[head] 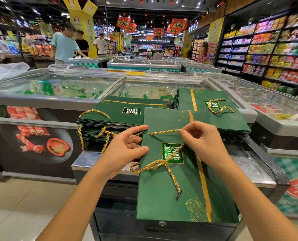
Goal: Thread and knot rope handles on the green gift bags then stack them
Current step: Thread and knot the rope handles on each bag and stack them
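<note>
Green flat paper gift bag [170,202] lies face up on a steel counter top [85,161], with its near end overhanging the front edge. Left hand [122,150] holds the bag's left edge: thumb on top, fingers underneath, index finger stretched toward the upper corner. Right hand [202,141] pinches a gold twisted rope [164,131] between curled fingertips above the bag's upper half.

Rope path: one run goes from the pinch left to a point near the bag's top left. The other drops across the printed label, loops past the left edge, then trails down the bag face to a black tip [178,197]. Cannot tell whether any knot is tied.

Behind the bag, touching it, are two piles of the same green bags. Left pile [117,108] has gold handles hanging off its side. Right pile [184,100] has a gold handle [219,106] lying on top.

Glass-lidded chest freezers [58,86] stand beyond, stocked shelves [275,49] at right.
</note>
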Action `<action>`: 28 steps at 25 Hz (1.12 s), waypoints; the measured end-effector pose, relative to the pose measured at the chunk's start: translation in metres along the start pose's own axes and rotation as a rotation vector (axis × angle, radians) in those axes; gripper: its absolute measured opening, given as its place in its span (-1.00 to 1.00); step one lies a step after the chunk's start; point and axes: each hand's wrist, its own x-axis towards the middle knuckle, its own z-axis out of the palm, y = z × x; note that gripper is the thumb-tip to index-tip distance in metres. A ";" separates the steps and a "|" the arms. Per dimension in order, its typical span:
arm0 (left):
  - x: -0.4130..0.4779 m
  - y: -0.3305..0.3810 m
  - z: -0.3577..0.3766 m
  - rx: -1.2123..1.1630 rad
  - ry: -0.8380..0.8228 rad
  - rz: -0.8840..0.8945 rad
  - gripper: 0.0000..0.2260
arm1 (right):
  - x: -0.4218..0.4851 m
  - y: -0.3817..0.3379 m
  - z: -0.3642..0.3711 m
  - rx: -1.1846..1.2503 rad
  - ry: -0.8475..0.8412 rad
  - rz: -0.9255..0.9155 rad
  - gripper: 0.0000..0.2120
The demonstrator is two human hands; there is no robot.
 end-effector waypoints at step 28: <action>-0.032 0.131 0.051 -0.225 0.229 0.319 -0.68 | -0.031 -0.115 -0.038 0.060 -0.108 -0.065 -0.57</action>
